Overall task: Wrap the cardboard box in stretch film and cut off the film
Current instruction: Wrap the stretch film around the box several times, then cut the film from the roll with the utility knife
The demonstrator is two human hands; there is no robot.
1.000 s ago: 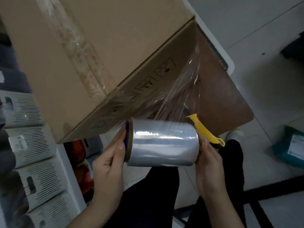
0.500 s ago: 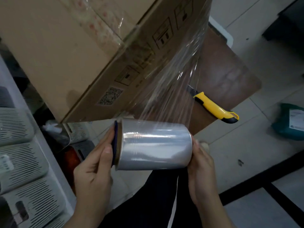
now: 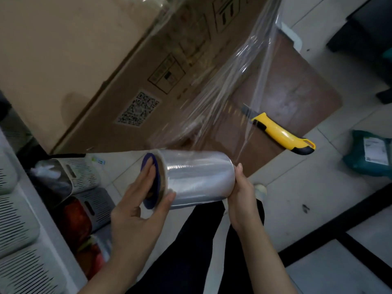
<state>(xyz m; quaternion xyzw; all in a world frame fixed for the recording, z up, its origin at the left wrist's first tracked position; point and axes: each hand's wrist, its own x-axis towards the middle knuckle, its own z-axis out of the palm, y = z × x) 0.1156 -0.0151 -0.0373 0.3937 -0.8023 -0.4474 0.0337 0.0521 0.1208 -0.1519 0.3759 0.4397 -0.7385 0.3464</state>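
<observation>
The left hand (image 3: 135, 209) and right hand (image 3: 244, 196) press flat against the two ends of the roll (image 3: 197, 177), clamping it between them just below the box (image 3: 95, 60). Film (image 3: 222, 98) stretches from the roll up onto the box's side. A knife (image 3: 282, 134) lies right of the box, beyond the film.

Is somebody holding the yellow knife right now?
No, the yellow knife lies alone on the brown table; both hands hold the film roll.

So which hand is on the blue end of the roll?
The left hand: its fingers press the roll's blue cap. The right hand holds the other end.
</observation>
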